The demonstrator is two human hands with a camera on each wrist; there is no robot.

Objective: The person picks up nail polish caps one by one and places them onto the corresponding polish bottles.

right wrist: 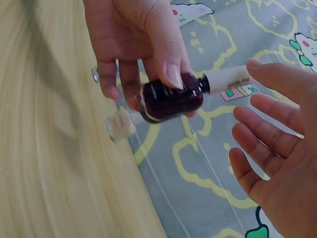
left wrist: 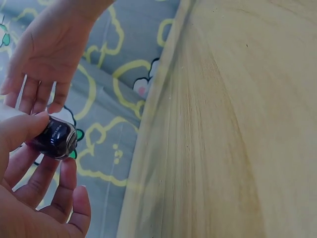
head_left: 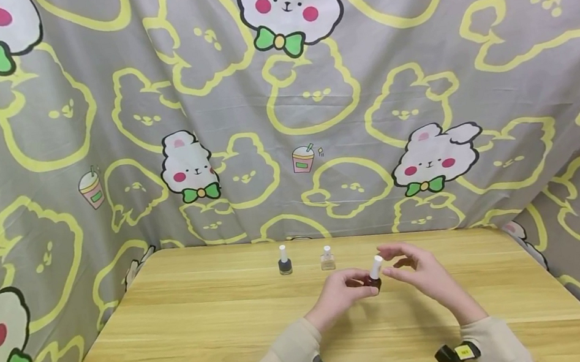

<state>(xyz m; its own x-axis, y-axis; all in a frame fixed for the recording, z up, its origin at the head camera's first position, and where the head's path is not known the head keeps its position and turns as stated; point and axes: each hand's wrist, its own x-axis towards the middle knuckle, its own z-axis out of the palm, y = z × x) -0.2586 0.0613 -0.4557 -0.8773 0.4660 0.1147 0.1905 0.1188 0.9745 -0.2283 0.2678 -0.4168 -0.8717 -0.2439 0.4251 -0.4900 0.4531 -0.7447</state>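
In the head view my left hand holds a dark red nail polish bottle above the table, its white cap pointing up and tilted slightly right. Thumb and fingers pinch the bottle's glass body, as the right wrist view shows. Beside the cap is my right hand, its fingers spread and loosely bent. Its thumb tip lies at the cap's end; whether they touch, I cannot tell. The left wrist view shows the bottle's base and printed dark glass, with most of the cap hidden by the thumb.
Toward the table's back edge stand a dark nail polish bottle and a clear, pale one, both with white caps. A patterned grey curtain hangs behind and around the wooden table.
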